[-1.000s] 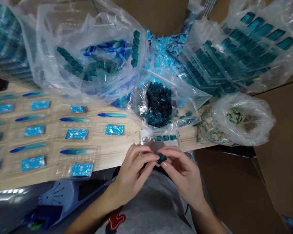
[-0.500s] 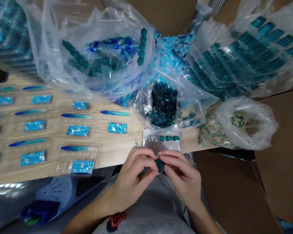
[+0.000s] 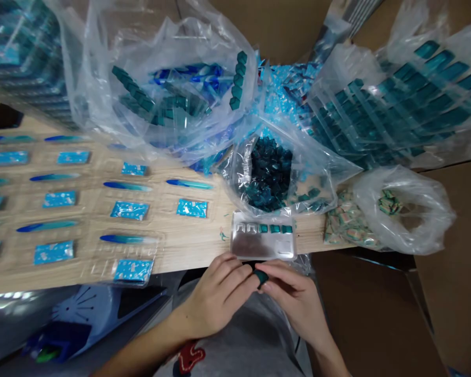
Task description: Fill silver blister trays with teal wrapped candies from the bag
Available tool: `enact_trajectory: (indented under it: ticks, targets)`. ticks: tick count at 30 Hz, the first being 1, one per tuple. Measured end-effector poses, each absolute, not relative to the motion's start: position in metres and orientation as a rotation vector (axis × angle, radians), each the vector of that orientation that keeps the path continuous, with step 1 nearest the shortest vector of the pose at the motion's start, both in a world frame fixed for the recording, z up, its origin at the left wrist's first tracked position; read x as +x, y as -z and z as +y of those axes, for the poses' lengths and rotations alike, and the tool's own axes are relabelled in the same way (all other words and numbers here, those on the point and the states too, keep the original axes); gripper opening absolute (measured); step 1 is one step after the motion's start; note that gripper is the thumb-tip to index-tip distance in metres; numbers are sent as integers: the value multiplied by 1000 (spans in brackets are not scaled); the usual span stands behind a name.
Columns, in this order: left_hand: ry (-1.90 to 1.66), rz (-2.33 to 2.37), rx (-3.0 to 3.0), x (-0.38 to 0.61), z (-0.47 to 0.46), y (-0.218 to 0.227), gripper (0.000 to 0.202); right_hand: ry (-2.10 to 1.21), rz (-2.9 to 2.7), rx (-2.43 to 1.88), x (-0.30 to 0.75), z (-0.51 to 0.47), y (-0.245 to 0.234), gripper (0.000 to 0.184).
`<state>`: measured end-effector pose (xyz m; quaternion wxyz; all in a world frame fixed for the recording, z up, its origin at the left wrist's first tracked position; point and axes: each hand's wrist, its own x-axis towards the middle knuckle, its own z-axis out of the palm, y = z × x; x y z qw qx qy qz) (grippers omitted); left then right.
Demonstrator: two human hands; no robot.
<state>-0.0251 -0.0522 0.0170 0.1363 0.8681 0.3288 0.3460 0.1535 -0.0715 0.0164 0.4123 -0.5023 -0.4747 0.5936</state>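
Observation:
Just in front of my body, a small dark teal plastic piece (image 3: 261,277) is pinched between both hands. My left hand (image 3: 223,290) is closed with its fingers curled at the piece's left side. Thumb and fingers of my right hand (image 3: 292,290) grip it from the right. Right beyond the hands, a clear plastic tray (image 3: 255,246) lies on the table edge. Three of the slots in its top row hold teal pieces (image 3: 275,229); the two on the left show no teal. Behind the tray, an open clear bag (image 3: 241,201) contains many dark teal pieces (image 3: 270,167).
Clear trays with blue sticks (image 3: 127,187) and blue patterned packets (image 3: 129,210) cover the table's left (image 3: 168,251). A large bag (image 3: 157,131) and stacked trays (image 3: 31,78) stand behind. Bagged teal pieces (image 3: 408,99) and a bag of striped pieces (image 3: 349,222) lie right.
Both hands have moved slightly down from the tray, so more of it shows. The teal piece has turned between the fingers, and my left fingers cover more of it.

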Motion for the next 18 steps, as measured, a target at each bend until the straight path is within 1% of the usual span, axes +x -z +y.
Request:
enact_trajectory:
  ticks: [4,7,9,13,18]
  targets:
    - [-1057,1054,2434,-28,-56,-10,17,-1539,-1187,-1207,148,-68,-11,20]
    - [-1077,1153,2331,-33,-55,-7,12,-1481,-1280,-1183,147,-58,-8,19]
    - [-1085,1212,2247,-39,-54,-4,11,-1292,-1428,-1246,150,-48,-3,22]
    - [-1029,1319,2194,-55,-50,6,10,-758,-1889,-1344,160,-21,15,28]
    - [-881,1313,2238,-62,-52,15,13,-488,-2367,-1304,161,-2,30,28]
